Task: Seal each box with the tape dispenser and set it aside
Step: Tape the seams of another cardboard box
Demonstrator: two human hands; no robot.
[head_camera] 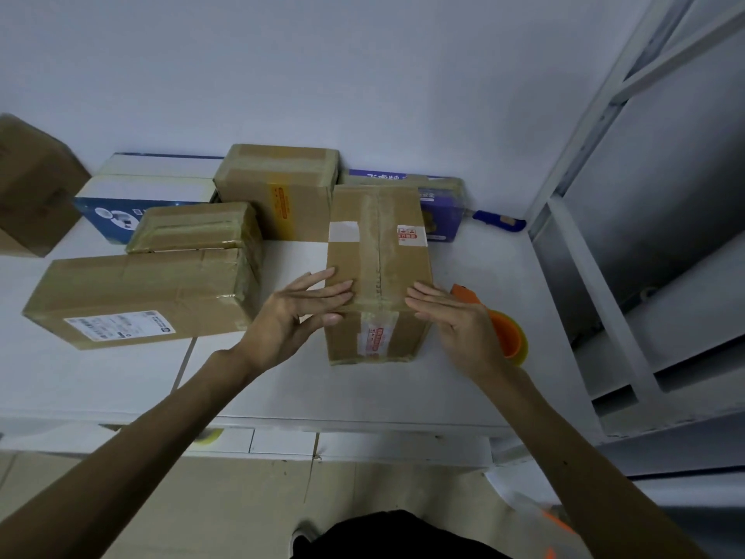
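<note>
As I look down, box (379, 272): brown cardboard, tape along top seam, red-and-white stickers.
Axis: long side runs 12 to 6, short end toward me.
Place: table (403, 389) centre.
Left hand (298, 312): fingers straight, touching box at 9.
Right hand (455, 320): fingers straight, at 3.
Dispenser (508, 332): orange, behind Right hand.

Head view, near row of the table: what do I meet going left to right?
In order: long brown cardboard box with a white shipping label → left hand → taped brown cardboard box → right hand → orange tape dispenser → grey metal rack.
</note>
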